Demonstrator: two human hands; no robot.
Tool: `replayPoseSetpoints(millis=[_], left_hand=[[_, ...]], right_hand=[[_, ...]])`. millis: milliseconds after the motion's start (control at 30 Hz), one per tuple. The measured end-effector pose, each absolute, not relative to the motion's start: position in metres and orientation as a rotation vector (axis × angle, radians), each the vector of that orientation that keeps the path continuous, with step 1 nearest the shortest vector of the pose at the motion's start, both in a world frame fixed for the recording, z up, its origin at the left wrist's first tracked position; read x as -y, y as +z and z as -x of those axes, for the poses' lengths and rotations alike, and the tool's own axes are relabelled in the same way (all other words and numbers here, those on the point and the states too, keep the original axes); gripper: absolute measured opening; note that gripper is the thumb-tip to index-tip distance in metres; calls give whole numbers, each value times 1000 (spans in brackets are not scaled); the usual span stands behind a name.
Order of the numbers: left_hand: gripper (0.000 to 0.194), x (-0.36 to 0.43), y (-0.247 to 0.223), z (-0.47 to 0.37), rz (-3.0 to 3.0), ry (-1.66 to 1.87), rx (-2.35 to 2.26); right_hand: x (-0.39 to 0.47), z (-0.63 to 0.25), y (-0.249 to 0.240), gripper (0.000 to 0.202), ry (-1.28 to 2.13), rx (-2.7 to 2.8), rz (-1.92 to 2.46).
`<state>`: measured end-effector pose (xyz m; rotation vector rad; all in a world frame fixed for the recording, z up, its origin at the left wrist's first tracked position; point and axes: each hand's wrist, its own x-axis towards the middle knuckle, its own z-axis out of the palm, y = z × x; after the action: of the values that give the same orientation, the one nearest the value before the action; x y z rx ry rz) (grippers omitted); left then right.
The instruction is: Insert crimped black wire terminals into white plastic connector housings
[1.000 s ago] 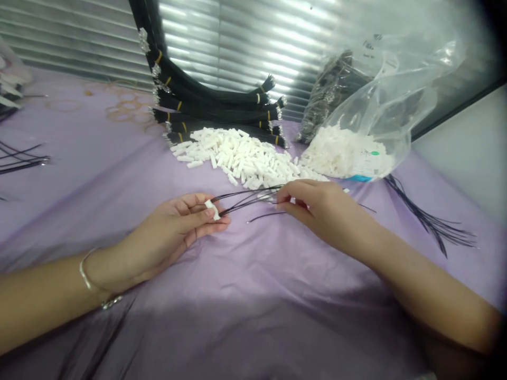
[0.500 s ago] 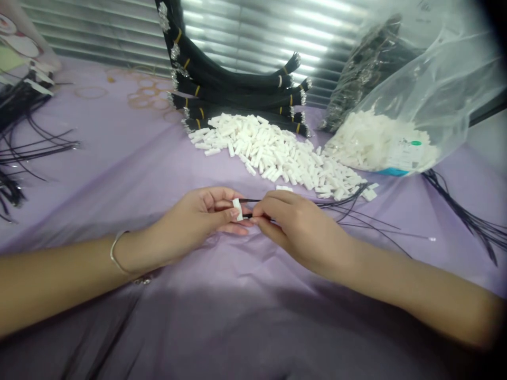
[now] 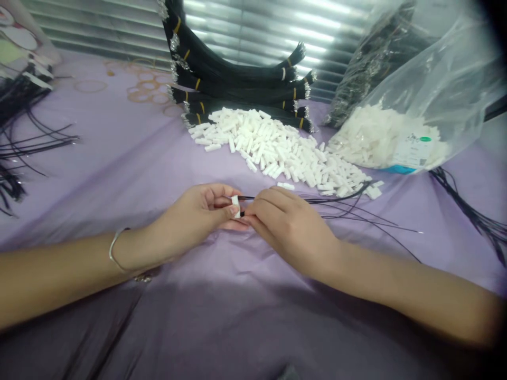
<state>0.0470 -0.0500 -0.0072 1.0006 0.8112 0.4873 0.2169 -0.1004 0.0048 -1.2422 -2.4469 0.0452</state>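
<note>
My left hand (image 3: pixel 212 208) pinches a small white connector housing (image 3: pixel 236 206) between thumb and fingers. Black wires (image 3: pixel 317 200) run from the housing's right side toward my right hand (image 3: pixel 283 224). The fingertips of that hand are closed on a black wire right at the housing, with the thumb and index finger close to my left fingers. Loose wire ends trail out to the right beyond my right hand. How far the gripped wire sits inside the housing is too small to tell. Just behind my right hand lies a single white housing (image 3: pixel 285 186).
A heap of white housings (image 3: pixel 273 145) lies ahead, with banded black wire bundles (image 3: pixel 245 89) stacked behind it. A clear bag of white housings (image 3: pixel 396 140) stands at right, near more black wires (image 3: pixel 471 211). Finished-looking wires (image 3: pixel 31 137) lie at left. Rubber bands (image 3: pixel 148 92) lie farther back.
My right fingertips have moved slightly left, closer to the white connector housing, so less of the gripped wire shows. My left hand keeps its hold. The view has shifted a little.
</note>
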Motion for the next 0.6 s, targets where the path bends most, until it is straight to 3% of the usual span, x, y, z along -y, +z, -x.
replayPoseSetpoints(millis=[367,600], left_hand=[[11,50,-8,-44,-963,548,-769],[8,50,1,-47,-827,682,-832]], right_hand=[[99,-227,12,20,-103,2457,1120],[96,-252,27,13,300,2459,1727]])
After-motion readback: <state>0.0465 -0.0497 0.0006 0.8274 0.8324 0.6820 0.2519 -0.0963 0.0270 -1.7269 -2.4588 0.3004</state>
